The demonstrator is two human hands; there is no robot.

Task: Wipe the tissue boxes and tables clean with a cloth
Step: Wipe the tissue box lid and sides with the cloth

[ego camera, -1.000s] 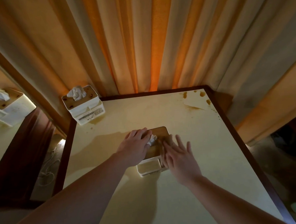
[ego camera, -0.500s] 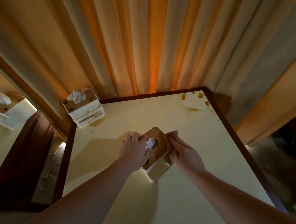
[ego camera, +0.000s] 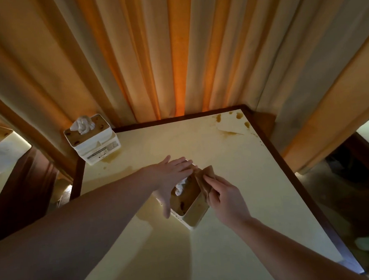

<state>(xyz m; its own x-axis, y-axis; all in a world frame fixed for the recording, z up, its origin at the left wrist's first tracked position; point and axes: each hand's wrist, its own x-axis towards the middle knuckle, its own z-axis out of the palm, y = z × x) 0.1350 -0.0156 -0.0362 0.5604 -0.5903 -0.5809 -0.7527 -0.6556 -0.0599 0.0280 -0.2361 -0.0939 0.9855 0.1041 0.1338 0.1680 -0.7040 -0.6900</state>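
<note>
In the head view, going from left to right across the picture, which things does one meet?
Tissue box on the neighbouring table → stained tissue box at the table's corner → left hand → brown cloth → right hand → brown stains.

Dim room, warm light thru curtains (ego camera: pixel 175 54).
Pleated beige/orange drapes behind; dark wood furniture (ego camera: pixel 21 187) at left; shadowy floor (ego camera: pixel 342 195) at right.

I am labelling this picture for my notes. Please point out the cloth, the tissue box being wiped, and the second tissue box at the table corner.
cloth (ego camera: pixel 206 182), head view, on its folded middle.
tissue box being wiped (ego camera: pixel 195 213), head view, on its side wall.
second tissue box (ego camera: pixel 99 147), head view, on its front wall.
</note>
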